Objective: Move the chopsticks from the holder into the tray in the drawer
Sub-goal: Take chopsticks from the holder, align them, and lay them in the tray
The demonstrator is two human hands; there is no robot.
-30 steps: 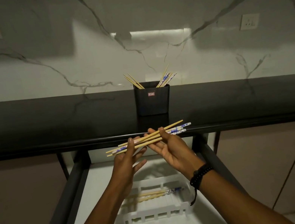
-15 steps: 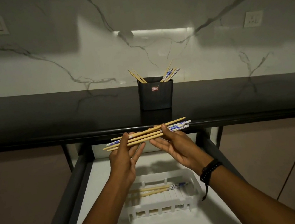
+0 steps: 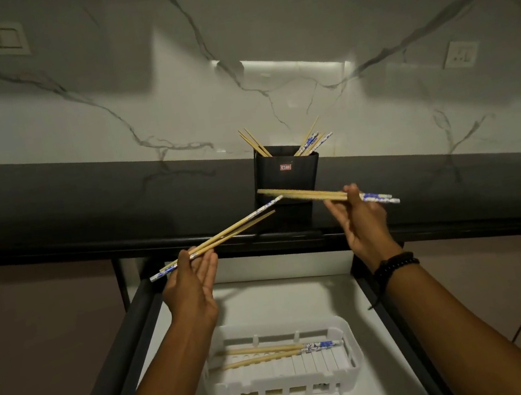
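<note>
- The left hand (image 3: 190, 279) pinches some chopsticks (image 3: 224, 235) between its thumb and fingers. There look to be two, maybe three. They tilt up toward the holder (image 3: 286, 175).
- The right hand (image 3: 364, 224) grips more chopsticks (image 3: 307, 195), two as far as one can see. They lie almost flat, with their blue ends pointing right.
- Both hands hang in the air over the open drawer (image 3: 304, 294), above the white tray (image 3: 351, 365). That is likely so the sticks can go straight down into it.
- The sticks are held sideways, probably because they must lie flat along the tray to fit.
- About three chopsticks (image 3: 269, 352) already lie in the tray, side by side, with their blue ends to the right.
- One stick in the left hand has its blue end at the low left. It may need a turn to match the others.
- The one black holder stands on the dark counter (image 3: 79, 201), close to the wall. About seven chopsticks (image 3: 312, 141) stick out of it, some leaning left and some right. They are thin and bunched, so the count is not sure.
- So the job looks partly done: some sticks are in the tray, some in the hands, some in the holder.
- The right wrist wears one dark band (image 3: 394, 266).
</note>
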